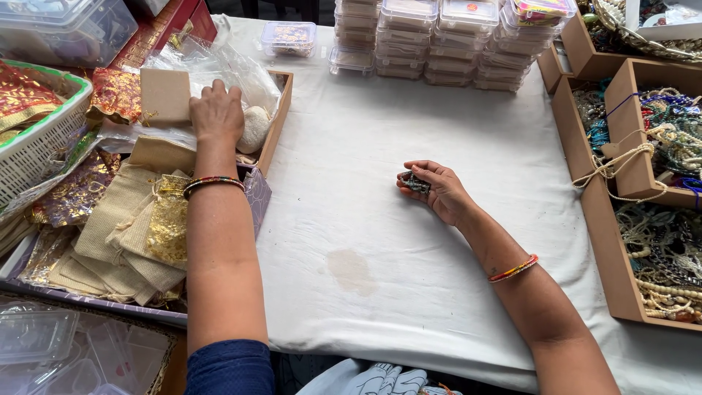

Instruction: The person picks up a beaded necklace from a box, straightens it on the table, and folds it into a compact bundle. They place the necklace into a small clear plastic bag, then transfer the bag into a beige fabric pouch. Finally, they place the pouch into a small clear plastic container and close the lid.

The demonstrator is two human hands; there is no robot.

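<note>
1. A small dark piece of jewellery is held in the right hand, which rests palm-up on the white tablecloth near the middle of the table. The fingers are curled round the piece, so that only part of it shows between thumb and fingertips; its exact kind cannot be told.

2. The left hand is stretched out to the far left, laid palm-down in a shallow cardboard tray. Its fingers are closed on the edge of a small tan pouch, which is touched and seemingly pinched; a firm grip cannot be confirmed, since the fingertips are hidden.

3. The deciding relation: the pouch lies well apart from the jewellery, to the left and somewhat farther from the body. The left hand is already on the pouch, while the right hand is the only one at the jewellery.

4. The long axis of the jewellery piece is seen to run roughly left to right across the palm. The pouch is shown flat-faced, its edges about square to the table edge.

5. Between the two hands only bare cloth and the tray wall are found. Further burlap pouches and a gold organza pouch are piled beside the left forearm, nearer the body.
</note>
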